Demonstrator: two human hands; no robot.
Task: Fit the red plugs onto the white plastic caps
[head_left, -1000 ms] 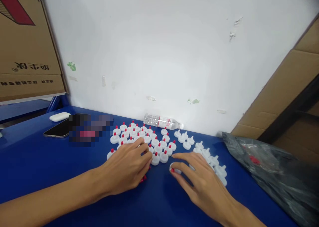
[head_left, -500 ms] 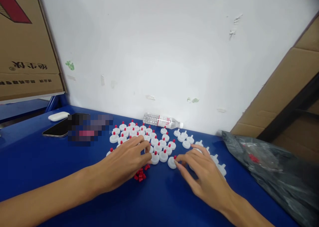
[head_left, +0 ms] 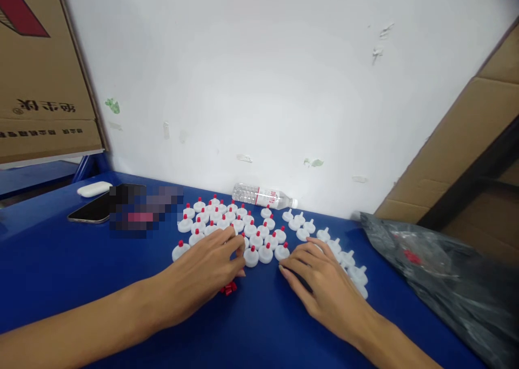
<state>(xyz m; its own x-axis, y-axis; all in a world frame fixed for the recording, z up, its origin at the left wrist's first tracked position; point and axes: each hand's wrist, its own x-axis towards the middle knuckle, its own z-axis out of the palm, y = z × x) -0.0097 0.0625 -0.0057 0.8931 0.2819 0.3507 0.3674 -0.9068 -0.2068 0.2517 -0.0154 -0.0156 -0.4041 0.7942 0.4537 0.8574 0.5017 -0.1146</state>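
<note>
My left hand [head_left: 213, 258] is over a small pile of loose red tips [head_left: 229, 288], its fingers bent and drawn together. It partly hides the pile, and what is between its fingertips does not show. Behind it stand many white nozzle caps with red tips [head_left: 251, 256], upright in a loose cluster. My right hand [head_left: 322, 282] is low over the table, thumb and fingers slightly apart, beside a red-tipped white cap [head_left: 282, 252]. Whether it touches that cap is unclear. White nozzle caps without red tips [head_left: 358, 274] stand around and behind my right hand, some covered by it.
A clear plastic bottle [head_left: 265, 196] lies along the wall. On the blue table [head_left: 81, 272], a phone [head_left: 91, 210] and a white case [head_left: 94, 189] are at the left. A dark plastic bag [head_left: 454, 299] lies at the right, with cardboard [head_left: 450, 136] behind it.
My right fingers have come away from the red tip of the front cap, which sits slightly farther right. My left fingertips have lowered toward the red pile.
</note>
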